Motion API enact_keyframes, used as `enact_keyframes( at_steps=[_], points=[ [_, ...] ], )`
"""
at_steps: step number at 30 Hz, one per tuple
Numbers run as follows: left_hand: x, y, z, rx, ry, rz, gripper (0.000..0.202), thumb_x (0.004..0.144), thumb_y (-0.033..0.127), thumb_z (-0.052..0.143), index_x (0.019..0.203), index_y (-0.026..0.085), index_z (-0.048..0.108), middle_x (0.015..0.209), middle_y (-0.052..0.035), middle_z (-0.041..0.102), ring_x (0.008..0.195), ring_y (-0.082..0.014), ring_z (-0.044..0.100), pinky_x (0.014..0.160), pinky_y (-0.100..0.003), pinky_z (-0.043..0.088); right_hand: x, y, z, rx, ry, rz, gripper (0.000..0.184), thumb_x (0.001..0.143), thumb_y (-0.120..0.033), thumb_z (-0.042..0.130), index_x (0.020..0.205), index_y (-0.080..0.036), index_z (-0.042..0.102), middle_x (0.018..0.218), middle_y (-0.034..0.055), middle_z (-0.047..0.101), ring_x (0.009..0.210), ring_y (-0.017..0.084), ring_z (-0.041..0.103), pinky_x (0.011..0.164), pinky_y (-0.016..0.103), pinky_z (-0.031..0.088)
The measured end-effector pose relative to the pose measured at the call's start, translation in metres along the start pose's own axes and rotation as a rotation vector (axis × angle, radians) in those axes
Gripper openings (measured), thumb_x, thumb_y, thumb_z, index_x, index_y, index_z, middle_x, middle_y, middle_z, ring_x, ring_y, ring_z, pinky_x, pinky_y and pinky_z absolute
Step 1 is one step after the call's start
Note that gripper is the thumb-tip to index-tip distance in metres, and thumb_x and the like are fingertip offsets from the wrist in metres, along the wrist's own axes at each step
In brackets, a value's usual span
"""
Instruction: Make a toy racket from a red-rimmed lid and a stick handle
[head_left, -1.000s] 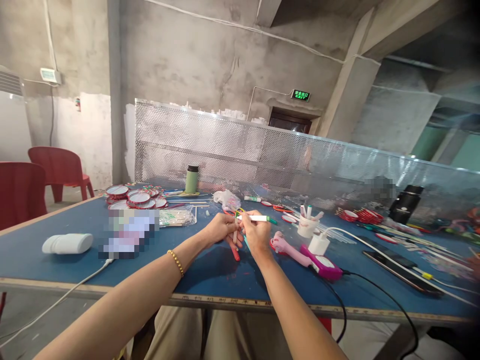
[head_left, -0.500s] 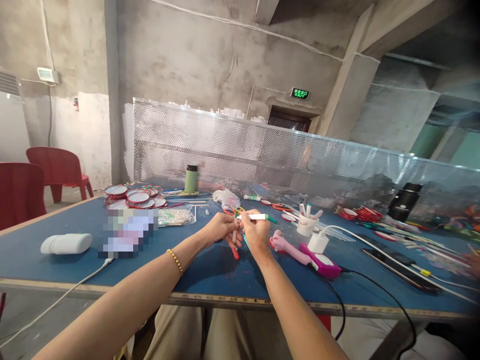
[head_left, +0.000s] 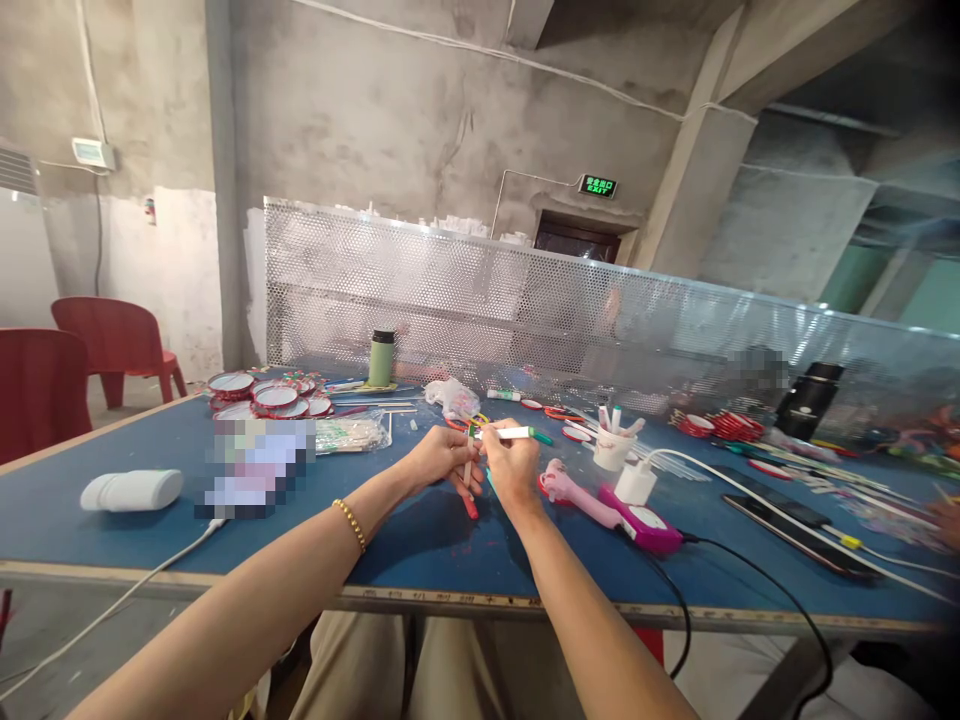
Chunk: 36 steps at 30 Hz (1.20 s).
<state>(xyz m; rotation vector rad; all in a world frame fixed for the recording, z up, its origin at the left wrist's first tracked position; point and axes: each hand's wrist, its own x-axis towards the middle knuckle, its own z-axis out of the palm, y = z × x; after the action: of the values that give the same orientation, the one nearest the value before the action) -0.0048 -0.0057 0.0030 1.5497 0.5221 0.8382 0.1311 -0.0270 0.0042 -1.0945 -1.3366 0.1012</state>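
My left hand pinches a thin pale stick that stands nearly upright, its top end green. A red piece, perhaps a pen or cap, shows just below these fingers; whether they hold it I cannot tell. Between the closed fingers of my right hand lies a white marker with a green back end. Its tip points left and meets the upper part of the stick. A bit of teal shows beside the right fingers, mostly hidden.
White-topped red discs are piled left, by bagged sticks and a blurred-out phone. At right are a cup of markers, a pink-handled device, a magenta power block and cables. A perforated metal screen stands behind.
The stick's upper end now shows more green beside the marker tip. Both hands keep nearly the same place and grip.
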Motion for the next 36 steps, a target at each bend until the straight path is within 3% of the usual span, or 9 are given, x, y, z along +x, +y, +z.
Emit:
enact_keyframes(
  at_steps=[6,12,17,20,23,26,31,34,36],
  points=[
    [0.0,0.002,-0.003,-0.018,0.012,0.001,0.037,0.075,0.045,0.074,0.072,0.011,0.058,0.067,-0.0096,0.07,0.057,-0.0201,0.07,0.048,-0.027,0.056,0.0,0.0,-0.001,-0.037,0.064,0.004,0.018,0.079,-0.034,0.055,0.069,-0.02,0.061,0.054,-0.0015,0.06,0.05,0.015,0.055,0.05,0.025,0.041],
    [0.003,0.005,-0.015,-0.032,0.064,0.023,0.033,0.077,0.041,0.072,0.081,0.011,0.058,0.069,-0.0111,0.07,0.055,-0.0204,0.07,0.046,-0.026,0.054,0.011,0.002,-0.013,0.098,0.097,-0.046,0.028,0.085,-0.043,0.055,0.094,-0.018,0.066,0.066,-0.0005,0.063,0.052,0.014,0.055,0.051,0.025,0.045],
    [0.004,0.009,-0.022,-0.042,0.162,0.023,0.022,0.08,0.031,0.068,0.081,0.011,0.057,0.069,-0.0107,0.071,0.055,-0.0203,0.07,0.045,-0.025,0.053,0.032,0.006,-0.047,-0.227,-0.092,-0.225,0.02,0.087,-0.03,0.054,0.096,-0.02,0.068,0.088,0.0036,0.071,0.074,0.017,0.064,0.068,0.029,0.047],
    [0.005,0.008,-0.021,-0.036,0.194,-0.017,0.017,0.081,0.025,0.065,0.081,0.011,0.056,0.067,-0.0104,0.07,0.054,-0.0199,0.069,0.045,-0.025,0.053,0.038,0.005,-0.067,-0.647,-0.363,-0.375,0.028,0.085,-0.01,0.053,0.105,-0.023,0.069,0.104,0.005,0.071,0.095,0.02,0.063,0.08,0.031,0.042],
    [0.004,0.007,-0.02,-0.027,0.197,-0.033,0.015,0.082,0.024,0.064,0.08,0.011,0.056,0.066,-0.0097,0.07,0.053,-0.0193,0.069,0.045,-0.025,0.052,0.036,0.002,-0.076,-1.023,-0.662,-0.52,0.036,0.084,0.001,0.052,0.105,-0.023,0.069,0.098,0.0057,0.069,0.094,0.02,0.06,0.078,0.031,0.035],
    [0.003,0.009,-0.02,-0.026,0.191,-0.028,0.018,0.081,0.027,0.067,0.08,0.012,0.056,0.067,-0.0096,0.07,0.052,-0.0189,0.069,0.044,-0.023,0.051,0.029,0.005,-0.074,-1.148,-0.828,-0.67,0.022,0.091,-0.006,0.052,0.096,-0.021,0.068,0.09,0.0061,0.068,0.09,0.02,0.057,0.078,0.032,0.032],
    [0.003,0.014,-0.021,-0.037,0.206,0.005,0.018,0.082,0.027,0.065,0.078,0.012,0.057,0.065,-0.0086,0.07,0.049,-0.0177,0.067,0.04,-0.022,0.047,0.024,0.013,-0.068,-1.212,-0.849,-0.736,0.019,0.088,-0.006,0.057,0.084,-0.021,0.068,0.077,0.0079,0.066,0.087,0.024,0.056,0.081,0.036,0.032],
    [0.004,0.013,-0.021,-0.037,0.212,0.011,0.015,0.083,0.025,0.064,0.08,0.011,0.057,0.065,-0.0083,0.069,0.047,-0.017,0.066,0.04,-0.021,0.046,0.019,0.002,-0.061,-1.197,-0.735,-0.758,0.022,0.089,-0.004,0.052,0.089,-0.019,0.067,0.08,0.0096,0.067,0.087,0.025,0.056,0.082,0.037,0.033],
    [0.005,0.012,-0.021,-0.047,0.218,0.016,0.013,0.084,0.023,0.062,0.082,0.011,0.058,0.065,-0.0084,0.069,0.047,-0.0167,0.065,0.039,-0.021,0.045,0.01,-0.008,-0.054,-1.121,-0.745,-0.827,0.023,0.092,-0.007,0.048,0.091,-0.021,0.066,0.085,0.0078,0.067,0.087,0.024,0.056,0.079,0.035,0.035]
  ],
)
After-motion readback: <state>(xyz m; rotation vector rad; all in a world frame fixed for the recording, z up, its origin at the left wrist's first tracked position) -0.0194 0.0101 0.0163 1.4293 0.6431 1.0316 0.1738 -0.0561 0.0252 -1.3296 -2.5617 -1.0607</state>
